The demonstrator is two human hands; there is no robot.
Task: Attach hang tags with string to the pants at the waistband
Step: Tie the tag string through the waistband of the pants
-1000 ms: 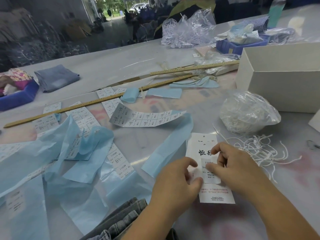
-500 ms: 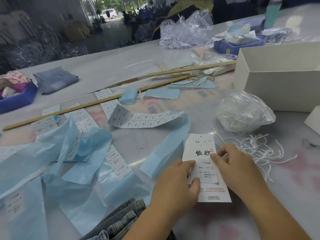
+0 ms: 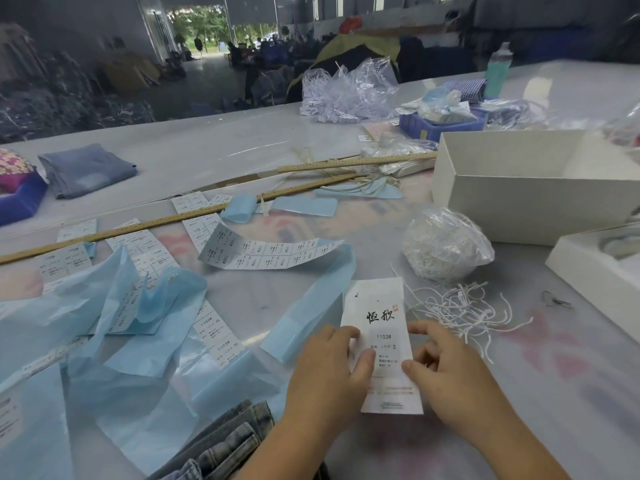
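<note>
The hang tag (image 3: pixel 379 341) is lying flat on the table (image 3: pixel 242 299), printed side up, just in front of the person. Both hands are working on it: the left hand (image 3: pixel 332 375) is pressing its thumb and forefinger down on the tag's left edge, and the right hand (image 3: pixel 446 372) is doing the same on the right edge, fingers curled, seemingly smoothing a size sticker (image 3: pixel 384 348) onto the middle of the tag. Whether the fingertips are pinching the card or only pressing it flat, I cannot quite tell from here.

So the step in hand looks like preparing the tag, with the stringing not yet begun. The loose strings (image 3: pixel 460 306) are lying in a tangle at about two o'clock from the tag, just beside it, and a clear bag of more string (image 3: pixel 446 247) is sitting beyond them at one o'clock. The pants (image 3: pixel 221 441), folded denim, are waiting at seven o'clock, near the person's left forearm. Strips of stickers (image 3: pixel 270 252) and blue backing paper (image 3: pixel 114 306) are spreading away from nine to eleven o'clock, with a white box (image 3: pixel 526 202) off at one o'clock.

The next move, I judge, is calling for one hand to free itself, pick a single string out of the tangle without dragging the others, and thread it through the hole near the tag's top before reaching for the waistband.
</note>
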